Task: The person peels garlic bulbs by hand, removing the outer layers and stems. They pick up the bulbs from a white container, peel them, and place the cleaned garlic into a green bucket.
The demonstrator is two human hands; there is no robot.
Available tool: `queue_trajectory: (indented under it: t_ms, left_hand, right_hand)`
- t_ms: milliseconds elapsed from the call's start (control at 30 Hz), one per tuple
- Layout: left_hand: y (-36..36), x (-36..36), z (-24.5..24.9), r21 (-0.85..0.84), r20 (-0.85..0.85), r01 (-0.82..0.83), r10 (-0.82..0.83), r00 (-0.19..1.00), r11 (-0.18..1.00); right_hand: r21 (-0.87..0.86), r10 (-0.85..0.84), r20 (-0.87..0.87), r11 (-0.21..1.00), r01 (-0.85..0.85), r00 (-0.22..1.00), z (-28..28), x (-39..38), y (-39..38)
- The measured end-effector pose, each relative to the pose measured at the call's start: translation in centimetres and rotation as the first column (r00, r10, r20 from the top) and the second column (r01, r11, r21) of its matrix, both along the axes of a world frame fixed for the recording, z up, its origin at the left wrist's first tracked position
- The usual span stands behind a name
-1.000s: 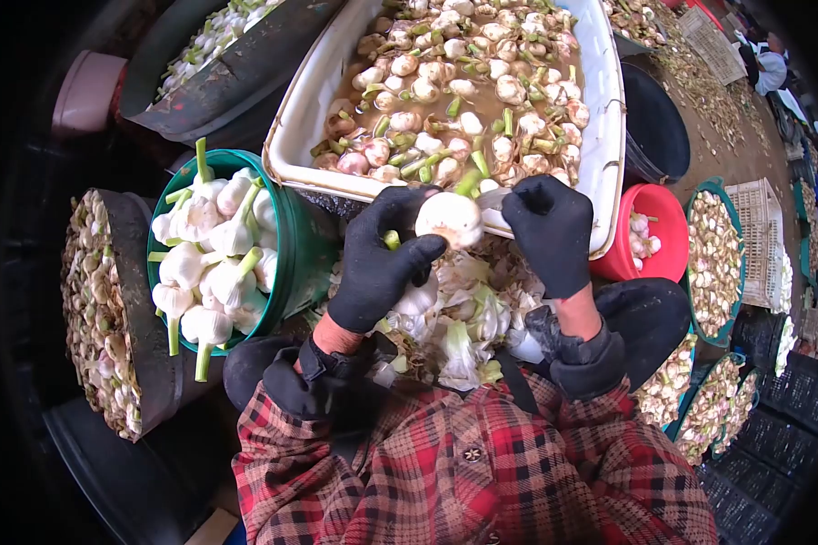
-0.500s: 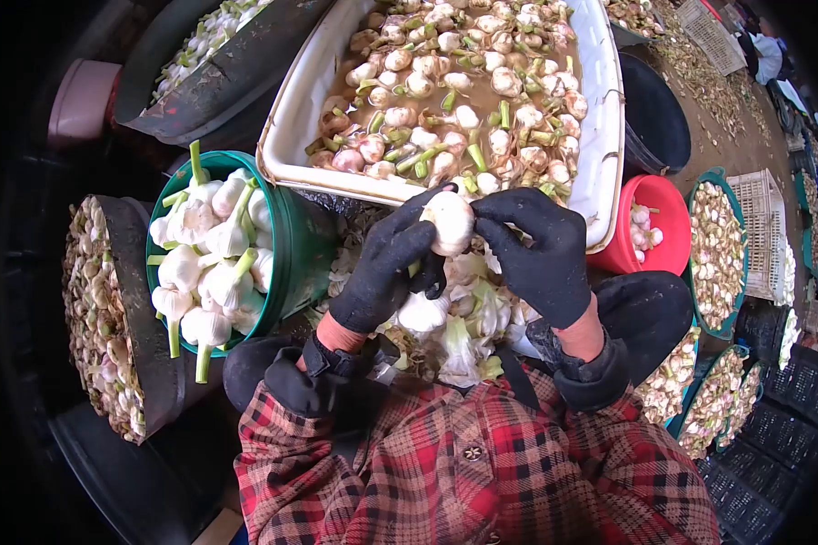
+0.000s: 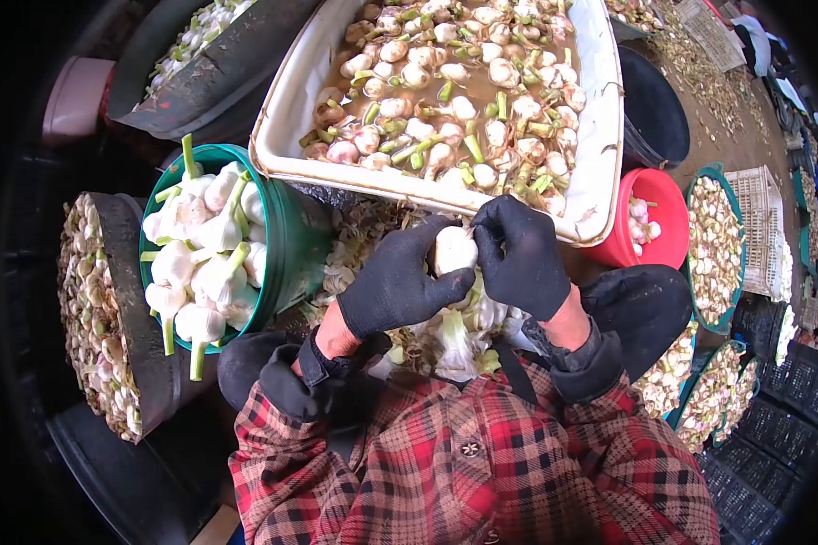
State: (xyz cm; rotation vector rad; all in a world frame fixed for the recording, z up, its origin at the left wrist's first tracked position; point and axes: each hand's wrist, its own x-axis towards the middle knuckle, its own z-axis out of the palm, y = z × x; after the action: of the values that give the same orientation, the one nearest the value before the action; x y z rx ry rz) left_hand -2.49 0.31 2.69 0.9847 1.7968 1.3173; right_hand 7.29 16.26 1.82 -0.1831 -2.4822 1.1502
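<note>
Both of my hands wear black gloves and meet at the middle, below the white tub's near edge. My left hand [image 3: 402, 283] is wrapped round a white garlic bulb [image 3: 454, 251], thumb below it and fingers above. At the bulb's right side, my right hand [image 3: 523, 257] has its fingertips pinched together; anything between them is too small to make out. Under the hands lies a heap of peeled skins and leaves [image 3: 454, 341].
A white tub [image 3: 418, 186] holds garlic in brown water. Cleaned bulbs fill a green bucket [image 3: 291, 254] on the left. On the right are a red bucket [image 3: 671, 218] with several bulbs, a black tub [image 3: 654, 109], garlic baskets [image 3: 716, 250] and a pale crate [image 3: 756, 227].
My left hand has turned, its thumb now below the bulb. The bulb has moved slightly down. My right fingers have closed together beside it, and the view has shifted a little.
</note>
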Motion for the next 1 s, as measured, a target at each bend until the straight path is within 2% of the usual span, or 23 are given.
queue_trajectory:
  t_ms: [33, 133, 200, 267, 367, 433, 467, 500, 533, 600, 633, 700, 833, 900, 933, 1000]
  left_hand:
    - [-0.1, 0.0, 0.0, 0.01, -0.075, 0.031, -0.03, 0.997, 0.999]
    - [-0.3, -0.1, -0.5, 0.033, -0.061, 0.035, -0.033, 0.998, 0.999]
    - [-0.3, -0.2, -0.4, 0.056, -0.058, 0.012, -0.009, 0.998, 0.998]
    - [0.0, -0.3, -0.1, -0.061, 0.092, 0.001, 0.005, 0.996, 0.998]
    - [-0.4, -0.4, -1.0, -0.061, 0.12, 0.039, -0.032, 0.992, 0.997]
    - [-0.3, -0.2, -1.2, -0.069, 0.146, 0.003, 0.007, 0.989, 0.998]
    - [-0.2, -0.1, -1.2, -0.079, 0.172, -0.035, 0.048, 0.984, 0.996]
    - [0.2, -0.1, -0.9, -0.078, 0.17, -0.036, 0.049, 0.984, 0.996]
    - [0.7, -0.2, -0.4, -0.15, 0.183, -0.072, 0.1, 0.978, 0.986]
    - [0.8, -0.1, -0.6, -0.265, 0.175, -0.127, 0.177, 0.968, 0.956]
    - [0.8, -0.1, -1.1, -0.265, 0.175, -0.127, 0.178, 0.968, 0.956]
    - [0.7, 0.2, -1.7, -0.184, -0.043, -0.155, 0.15, 0.988, 0.97]
    - [0.8, 0.7, -1.2, -0.071, -0.147, -0.196, 0.184, 0.972, 0.978]
    - [0.7, 0.8, -1.7, 0.057, -0.25, -0.186, 0.195, 0.948, 0.981]
    - [0.6, 0.7, -1.7, 0.058, -0.251, -0.184, 0.192, 0.949, 0.981]
    - [0.5, 0.7, -1.5, -0.047, -0.243, -0.135, 0.12, 0.963, 0.99]
  right_hand:
    - [0.0, -0.002, 0.002, 1.0, 0.002, 1.0, 0.0, 0.1, 0.1]
    - [-0.073, 0.028, 0.057, 0.997, -0.023, 0.998, 0.0, 0.5, 0.3]
    - [-0.478, 0.023, 0.059, 0.878, 0.008, 0.998, 0.4, 0.8, 0.4]
    - [-0.432, 0.033, 0.02, 0.902, -0.021, 0.999, 1.2, 0.7, 0.3]
    - [-0.363, 0.026, 0.002, 0.931, -0.024, 1.0, 0.6, 0.9, 0.2]
    - [-0.105, -0.047, -0.074, 0.994, 0.039, 0.996, 0.4, 0.8, -0.3]
    - [-0.105, -0.047, -0.076, 0.994, 0.039, 0.996, 0.5, 0.7, -0.7]
    - [0.023, -0.074, -0.093, 0.997, 0.076, 0.993, 0.6, 0.7, -1.1]
    - [0.15, -0.1, -0.113, 0.982, 0.116, 0.989, 0.6, 0.6, -1.2]
    - [0.179, -0.078, -0.12, 0.979, 0.099, 0.99, -0.1, 0.7, -1.2]
    - [0.208, -0.056, -0.126, 0.975, 0.082, 0.99, -0.4, 0.6, -1.2]
    - [0.162, -0.085, -0.097, 0.982, 0.1, 0.992, -0.5, 0.7, -1.6]
    - [0.045, -0.101, -0.021, 0.994, 0.101, 0.995, -1.0, 0.7, -1.6]
    - [0.019, -0.095, -0.016, 0.995, 0.095, 0.995, -1.1, 0.7, -1.4]
    - [-0.009, -0.09, -0.012, 0.996, 0.09, 0.996, -1.1, 0.7, -1.4]
    - [-0.041, -0.115, -0.002, 0.993, 0.115, 0.993, -1.0, 0.9, -1.3]
